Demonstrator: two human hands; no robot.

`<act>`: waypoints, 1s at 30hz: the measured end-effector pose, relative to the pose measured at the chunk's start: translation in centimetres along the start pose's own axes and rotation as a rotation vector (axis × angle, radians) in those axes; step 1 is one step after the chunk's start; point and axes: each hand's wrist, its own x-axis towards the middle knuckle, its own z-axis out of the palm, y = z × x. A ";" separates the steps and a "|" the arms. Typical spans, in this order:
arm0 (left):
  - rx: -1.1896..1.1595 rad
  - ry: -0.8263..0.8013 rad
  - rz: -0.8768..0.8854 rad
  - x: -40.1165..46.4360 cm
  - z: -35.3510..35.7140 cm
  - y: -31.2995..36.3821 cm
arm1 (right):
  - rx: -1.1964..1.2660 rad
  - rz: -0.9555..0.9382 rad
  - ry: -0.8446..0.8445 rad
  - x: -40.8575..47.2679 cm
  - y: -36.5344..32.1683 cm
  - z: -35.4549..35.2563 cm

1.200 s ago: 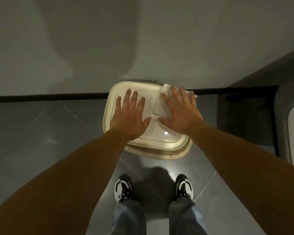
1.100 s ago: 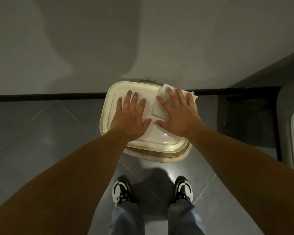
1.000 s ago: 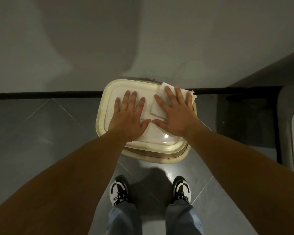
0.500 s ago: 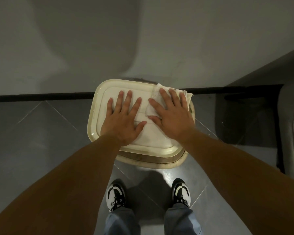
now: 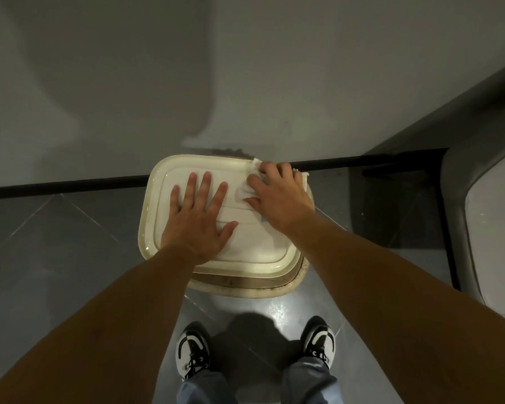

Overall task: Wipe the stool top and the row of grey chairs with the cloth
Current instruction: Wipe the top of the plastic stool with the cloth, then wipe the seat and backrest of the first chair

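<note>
At the bottom of the view stand two black and white shoes [image 5: 193, 354] on the grey tile floor [image 5: 56, 258], with blue trouser legs above them. From both lower corners the bare forearms reach forward and come together over the cream stool top [image 5: 245, 252], which stands just in front of the feet.

The left hand [image 5: 198, 217] lies flat on the middle of the stool top. Its fingers are straight and spread, the thumb points to the right, and the palm presses down; it holds nothing.

The right hand [image 5: 277, 196] is a little farther, at the far right corner of the top. It rests on the white cloth [image 5: 245, 193]; its fingers bend over the cloth at the far rim, and the thumb lies on the cloth's near side. The cloth is crumpled and shows to the left of this hand and at the corner.

Behind the stool a black skirting line [image 5: 64, 185] runs along the grey wall [image 5: 274, 68]. At the right edge a grey chair [image 5: 493, 214] is partly seen.
</note>
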 end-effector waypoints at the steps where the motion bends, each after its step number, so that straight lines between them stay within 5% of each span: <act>1: -0.005 -0.008 0.000 0.0 -0.1 -0.1 | 0.024 0.012 -0.002 -0.1 0.1 -0.2; 11: 0.176 -0.222 0.045 0.8 -5.5 0.8 | 0.269 0.132 0.096 -3.9 3.9 -6.4; 20: 0.253 0.013 0.278 3.9 -18.9 12.0 | 0.338 0.340 0.112 -12.2 14.1 -15.6; 30: 0.176 0.139 0.460 5.7 -29.9 31.8 | 0.236 0.493 0.165 -25.4 29.5 -24.8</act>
